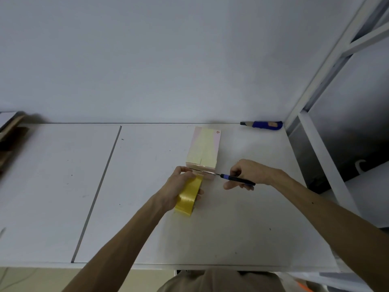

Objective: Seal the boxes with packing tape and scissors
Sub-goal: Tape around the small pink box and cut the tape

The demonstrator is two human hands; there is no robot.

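A small pale box [203, 151] lies on the white table [147, 207], its top covered by a strip of yellowish tape. My left hand [179, 186] grips a roll of yellow packing tape [188, 196] just in front of the box's near end, with the tape stretched up to the box. My right hand [245, 172] holds scissors [235, 179] with a blue and black handle. Their blades [203, 171] reach left across the box's near edge, at the stretched tape.
A blue utility knife [264, 124] lies at the table's back edge by the wall. A white metal rack [328, 127] stands close on the right. Cardboard pieces [10, 131] sit at the far left. A seam [99, 190] divides the tabletop.
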